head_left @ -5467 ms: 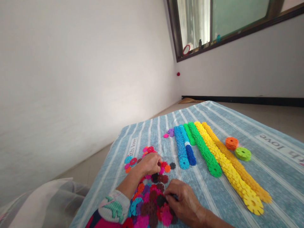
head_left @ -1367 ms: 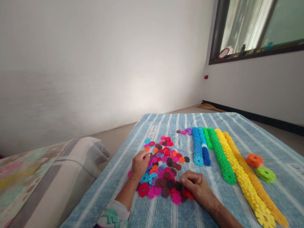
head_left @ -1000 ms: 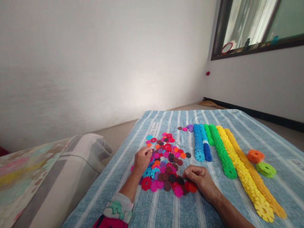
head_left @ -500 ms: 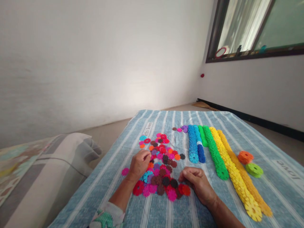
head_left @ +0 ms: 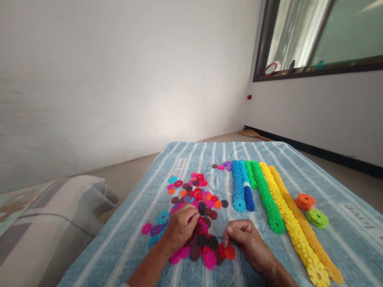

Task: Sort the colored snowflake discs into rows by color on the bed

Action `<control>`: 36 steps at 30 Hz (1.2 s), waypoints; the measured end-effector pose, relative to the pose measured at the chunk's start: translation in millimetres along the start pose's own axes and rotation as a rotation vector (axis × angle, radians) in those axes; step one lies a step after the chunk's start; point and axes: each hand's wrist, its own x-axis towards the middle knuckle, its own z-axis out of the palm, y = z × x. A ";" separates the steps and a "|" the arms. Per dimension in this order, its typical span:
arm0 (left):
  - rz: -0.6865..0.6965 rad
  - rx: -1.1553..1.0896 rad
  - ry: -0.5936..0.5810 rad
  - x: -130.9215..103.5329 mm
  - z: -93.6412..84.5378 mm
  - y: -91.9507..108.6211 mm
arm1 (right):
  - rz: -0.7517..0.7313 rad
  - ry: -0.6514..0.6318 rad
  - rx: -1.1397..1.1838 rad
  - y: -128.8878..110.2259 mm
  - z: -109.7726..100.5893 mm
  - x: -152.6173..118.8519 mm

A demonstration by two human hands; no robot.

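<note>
Loose notched plastic discs (head_left: 210, 258) in pink, red, brown, black, orange, purple and blue lie scattered on the striped cloth. My left hand (head_left: 181, 226) is over the middle of this pile, its fingers pinched together; whatever is between them is hidden. My right hand (head_left: 249, 243) rests at the pile's right edge beside an orange disc (head_left: 229, 252). Its fingers are curled in against the thumb, and I cannot see what they hold, if anything.
Overlapping disc rows lie to the right: blue (head_left: 238, 187), green (head_left: 267, 199), yellow (head_left: 295, 227) and a darker yellow (head_left: 314, 235). Small stacks of orange (head_left: 305, 201) and lime discs (head_left: 317, 219) sit beyond them. A grey-striped fabric bundle (head_left: 68, 215) is at left.
My left hand has moved toward me and slightly right over the pile, and blue and purple discs now show on its left. My right hand stays near the pile's right edge.
</note>
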 end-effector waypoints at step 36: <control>-0.022 0.015 -0.078 -1.1 3.0 2.3 | 0.018 -0.042 0.051 -4.1 2.5 0.8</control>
